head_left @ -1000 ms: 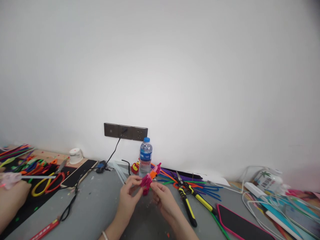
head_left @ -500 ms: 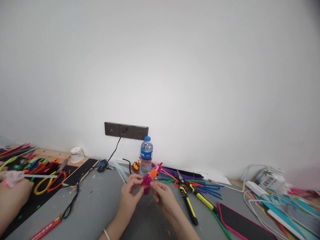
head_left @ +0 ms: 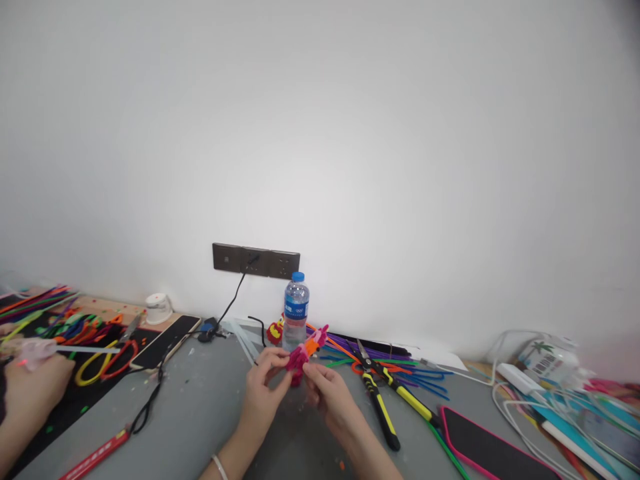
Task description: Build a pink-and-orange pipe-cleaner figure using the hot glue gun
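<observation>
A small magenta and orange pipe-cleaner figure is held up between my two hands, just in front of a water bottle. My left hand pinches its left side with thumb and fingers. On the other side, the fingertips of my right hand close on its lower right part. Part of the figure is covered by my fingers. Behind my left hand, a red and yellow fuzzy piece stands beside the bottle.
Yellow-black scissors, loose pipe cleaners and a pink-edged phone lie at right. A red-handled tool with a black cord, another phone and red-yellow scissors are at left. Another person's hand holds a pink tool.
The whole view has shifted slightly, so things appear a little further right. Both hands keep their grip on the figure. The other person's hand has moved slightly.
</observation>
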### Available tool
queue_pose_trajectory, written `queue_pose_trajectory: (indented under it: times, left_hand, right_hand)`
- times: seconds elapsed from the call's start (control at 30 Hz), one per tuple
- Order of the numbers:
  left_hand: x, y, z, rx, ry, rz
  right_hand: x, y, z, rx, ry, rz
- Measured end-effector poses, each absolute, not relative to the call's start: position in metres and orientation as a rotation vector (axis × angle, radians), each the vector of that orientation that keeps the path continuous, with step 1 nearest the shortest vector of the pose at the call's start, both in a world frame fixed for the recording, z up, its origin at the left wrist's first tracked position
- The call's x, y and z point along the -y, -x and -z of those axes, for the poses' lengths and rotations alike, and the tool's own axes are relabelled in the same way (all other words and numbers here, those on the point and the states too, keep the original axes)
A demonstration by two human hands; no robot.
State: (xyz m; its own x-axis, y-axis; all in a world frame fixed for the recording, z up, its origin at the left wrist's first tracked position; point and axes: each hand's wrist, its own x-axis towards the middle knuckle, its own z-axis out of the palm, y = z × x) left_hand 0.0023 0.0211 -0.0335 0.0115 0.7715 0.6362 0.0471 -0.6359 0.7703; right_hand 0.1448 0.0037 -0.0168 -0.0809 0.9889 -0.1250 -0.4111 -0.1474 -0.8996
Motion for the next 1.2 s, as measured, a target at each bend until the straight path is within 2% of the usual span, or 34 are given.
queue_pose_trajectory:
  times: [1.2]
  left_hand:
    - [-0.0202,0.0013,0.0271,-0.894,-1.892,-1.666]
  right_hand:
    - [-0.0010,-0.1447,0.0119,0.884,0.969,-1.509]
